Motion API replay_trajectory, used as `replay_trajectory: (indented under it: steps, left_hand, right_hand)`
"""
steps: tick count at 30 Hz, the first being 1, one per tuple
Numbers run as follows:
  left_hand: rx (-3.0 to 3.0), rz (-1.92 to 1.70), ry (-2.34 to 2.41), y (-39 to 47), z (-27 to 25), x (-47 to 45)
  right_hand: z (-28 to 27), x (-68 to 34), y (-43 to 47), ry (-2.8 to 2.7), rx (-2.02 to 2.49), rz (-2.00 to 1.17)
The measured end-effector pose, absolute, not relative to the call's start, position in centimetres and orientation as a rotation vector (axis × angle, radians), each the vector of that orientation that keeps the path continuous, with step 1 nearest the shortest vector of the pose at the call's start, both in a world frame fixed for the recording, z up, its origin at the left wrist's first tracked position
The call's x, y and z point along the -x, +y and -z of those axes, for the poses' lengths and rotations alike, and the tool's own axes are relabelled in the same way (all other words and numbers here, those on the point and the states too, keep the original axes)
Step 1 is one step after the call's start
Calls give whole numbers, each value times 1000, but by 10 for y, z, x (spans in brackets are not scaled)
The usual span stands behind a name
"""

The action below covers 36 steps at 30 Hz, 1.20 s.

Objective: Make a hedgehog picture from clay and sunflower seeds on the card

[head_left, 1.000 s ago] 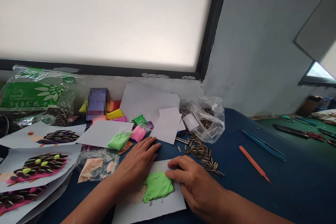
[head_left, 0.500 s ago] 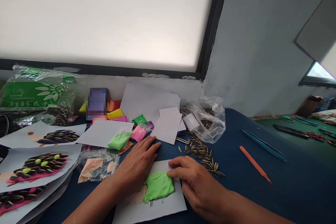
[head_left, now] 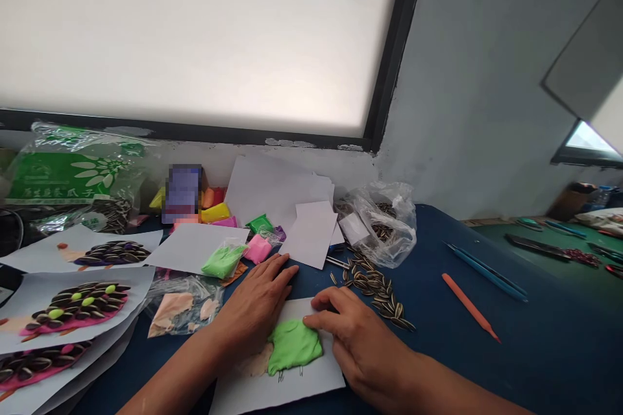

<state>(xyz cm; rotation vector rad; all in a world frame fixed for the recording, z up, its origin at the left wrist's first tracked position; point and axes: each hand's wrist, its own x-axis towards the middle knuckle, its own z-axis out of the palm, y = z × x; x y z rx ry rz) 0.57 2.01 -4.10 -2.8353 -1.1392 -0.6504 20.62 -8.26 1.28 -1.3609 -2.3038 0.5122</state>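
Note:
A flattened piece of bright green modelling clay (head_left: 294, 347) lies on a white sheet of paper (head_left: 321, 389), beside a peach clay patch (head_left: 257, 361). Short dark lines are drawn on the paper below the green piece. My left hand (head_left: 260, 292) rests flat with its fingers stretched out, its palm over the sheet's left side and its fingertips past the far edge. My right hand (head_left: 357, 337) is bent over the right side, thumb and finger closed at the green clay's upper right edge. Its remaining fingers are partly hidden.
Loose sunflower seeds (head_left: 370, 275) lie beyond my right hand, near a clear bag of seeds (head_left: 382, 224). Right of them are an orange tool (head_left: 470, 307) and blue tweezers (head_left: 487, 272). Seed-covered pictures (head_left: 80, 308) are stacked left. Bagged green clay (head_left: 224, 261) sits behind.
My right fingertips have shifted slightly left along the green clay's upper edge. My left hand stays in place. The view has moved a little.

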Motion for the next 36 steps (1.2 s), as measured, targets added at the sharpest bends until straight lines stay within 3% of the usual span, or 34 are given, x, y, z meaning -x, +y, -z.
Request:
replay_trajectory:
  steps: [36]
  left_hand:
    - [2855,586,-1198,19,37,-7]
  right_hand:
    - [-31,-213,-91,-2490,1400,-485]
